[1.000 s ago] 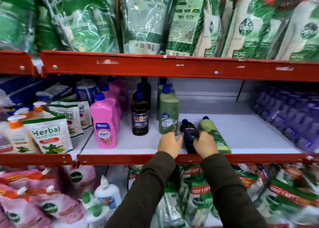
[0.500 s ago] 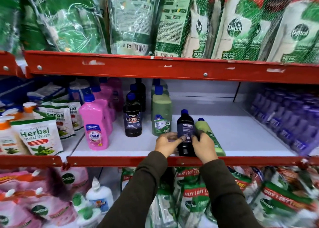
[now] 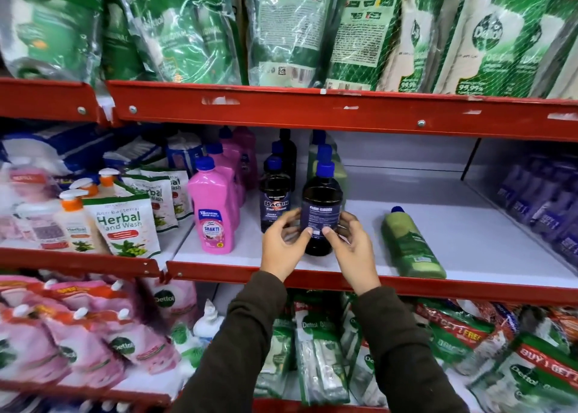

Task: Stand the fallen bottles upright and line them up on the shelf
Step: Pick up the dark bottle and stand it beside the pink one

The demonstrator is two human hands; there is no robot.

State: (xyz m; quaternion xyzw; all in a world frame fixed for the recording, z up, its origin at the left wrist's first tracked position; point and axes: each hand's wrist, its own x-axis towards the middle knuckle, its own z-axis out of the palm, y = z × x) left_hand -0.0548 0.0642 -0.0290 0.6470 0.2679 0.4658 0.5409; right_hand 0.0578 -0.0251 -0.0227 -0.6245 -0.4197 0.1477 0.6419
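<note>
Both hands (image 3: 316, 245) seemingly steady upright dark bottle (image 3: 321, 206).

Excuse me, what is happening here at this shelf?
A person is tidying bottles on the middle shelf. Both hands, the left hand and the right hand, hold a dark bottle with a blue cap upright near the front edge, its back label facing the camera. To its right, a green bottle lies on its side, not yet stood up. Pink bottles and another dark bottle stand in rows to the left.
</note>
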